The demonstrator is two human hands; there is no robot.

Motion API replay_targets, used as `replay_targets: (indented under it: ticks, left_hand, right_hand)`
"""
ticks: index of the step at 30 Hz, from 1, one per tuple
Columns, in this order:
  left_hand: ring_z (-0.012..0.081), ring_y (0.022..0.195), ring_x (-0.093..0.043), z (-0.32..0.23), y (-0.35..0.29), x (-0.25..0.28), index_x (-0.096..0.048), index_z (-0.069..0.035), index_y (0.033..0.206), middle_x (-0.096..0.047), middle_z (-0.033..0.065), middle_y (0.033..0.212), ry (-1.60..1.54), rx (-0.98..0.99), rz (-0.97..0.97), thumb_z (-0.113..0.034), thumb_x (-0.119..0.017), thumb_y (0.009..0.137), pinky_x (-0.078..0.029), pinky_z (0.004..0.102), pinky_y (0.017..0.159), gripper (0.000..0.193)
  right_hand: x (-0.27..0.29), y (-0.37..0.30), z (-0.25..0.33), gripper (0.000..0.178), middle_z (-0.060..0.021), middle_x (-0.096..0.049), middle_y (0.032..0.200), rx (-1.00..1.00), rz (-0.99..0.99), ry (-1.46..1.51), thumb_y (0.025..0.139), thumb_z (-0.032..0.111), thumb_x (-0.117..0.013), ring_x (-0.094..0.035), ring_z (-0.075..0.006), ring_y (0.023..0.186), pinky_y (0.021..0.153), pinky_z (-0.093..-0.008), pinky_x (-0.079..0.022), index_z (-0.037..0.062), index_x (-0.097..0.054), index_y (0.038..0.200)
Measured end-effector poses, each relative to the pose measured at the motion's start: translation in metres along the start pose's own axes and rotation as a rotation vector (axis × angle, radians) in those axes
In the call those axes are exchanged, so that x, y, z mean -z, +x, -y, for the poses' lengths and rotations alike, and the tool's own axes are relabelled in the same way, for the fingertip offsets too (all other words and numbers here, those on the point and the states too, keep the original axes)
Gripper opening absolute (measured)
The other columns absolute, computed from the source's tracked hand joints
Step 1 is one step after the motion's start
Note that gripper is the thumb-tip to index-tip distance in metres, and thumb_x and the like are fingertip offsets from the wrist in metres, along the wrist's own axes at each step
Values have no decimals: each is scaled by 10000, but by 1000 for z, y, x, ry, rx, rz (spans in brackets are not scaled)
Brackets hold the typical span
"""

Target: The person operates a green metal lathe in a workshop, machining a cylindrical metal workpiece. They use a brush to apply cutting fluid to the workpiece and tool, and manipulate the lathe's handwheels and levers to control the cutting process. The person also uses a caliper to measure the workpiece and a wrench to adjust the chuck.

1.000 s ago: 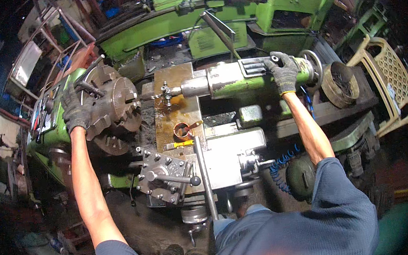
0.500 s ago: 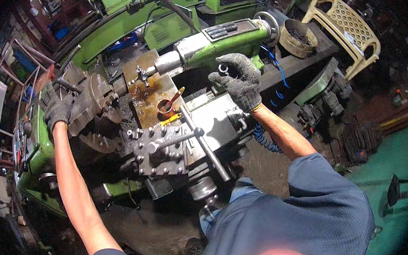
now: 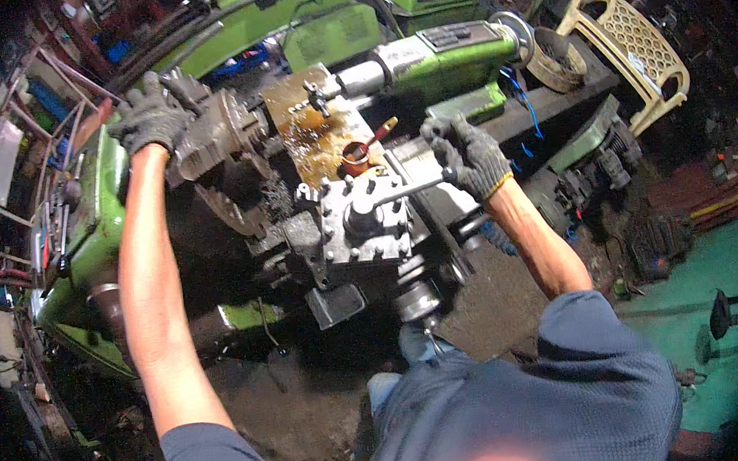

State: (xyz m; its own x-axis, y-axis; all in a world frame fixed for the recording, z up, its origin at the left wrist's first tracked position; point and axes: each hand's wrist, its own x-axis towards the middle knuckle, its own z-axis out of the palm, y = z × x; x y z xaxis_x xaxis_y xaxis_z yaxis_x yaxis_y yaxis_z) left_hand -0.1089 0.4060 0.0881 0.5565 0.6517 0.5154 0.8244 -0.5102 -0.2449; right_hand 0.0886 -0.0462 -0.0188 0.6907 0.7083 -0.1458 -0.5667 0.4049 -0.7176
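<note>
My left hand (image 3: 151,118), in a dark grey knit glove, is at the left side of the lathe chuck (image 3: 207,139) with its fingers spread. A stubby dark metal bar sticks out beside those fingers. My right hand (image 3: 471,162), gloved alike, is closed with curled fingers. It hovers beside the knobbed end of the tool post lever (image 3: 409,188); whether they touch is unclear, and anything inside the fingers is hidden. The square tool post (image 3: 365,224), edged with several bolts, sits below and left of this hand.
A copper-coloured cup (image 3: 355,158) with a brush stands by an oily plate (image 3: 300,140). Behind lies the green tailstock (image 3: 442,64). A round tub (image 3: 558,60) and a beige plastic chair (image 3: 633,40) stand at the right. Blue air hose hangs near the bed.
The view has shifted, so the lathe appears further right. My right hand, which pinched a small metal ring, has come down close to the lever's end. The ring no longer shows.
</note>
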Motion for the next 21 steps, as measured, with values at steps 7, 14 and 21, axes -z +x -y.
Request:
replay_targets:
  ticks: [7, 14, 21]
  left_hand:
    - [459, 1301, -508, 3, 35, -13, -401, -191, 1500, -531, 259, 1393, -105, -59, 215, -478, -683, 759, -410, 558, 1069, 843]
    - [416, 1126, -636, 10, 46, -27, -543, -159, 1326, -662, 208, 1210, -232, -114, 161, -389, -733, 668, -501, 524, 930, 722]
    - [380, 1177, -609, 21, 37, -43, -553, -144, 1307, -638, 187, 1240, -93, -85, -91, -447, -637, 809, -473, 517, 972, 589]
  right_hand:
    - [38, 51, -15, 404, -194, -716, 980, -128, -198, 506, 1061, 305, -510, -708, -249, 686, 546, -279, -630, -63, -621, 1185]
    - [30, 76, -24, 349, -200, -668, 1201, -114, 2, 309, 1034, 227, -580, -707, -288, 1000, 784, -337, -644, -15, -558, 1285]
    - [-95, 131, -23, 394, -64, -684, 977, 12, 317, -945, 921, 174, -682, -650, -117, 823, 755, -281, -578, 44, -641, 1290]
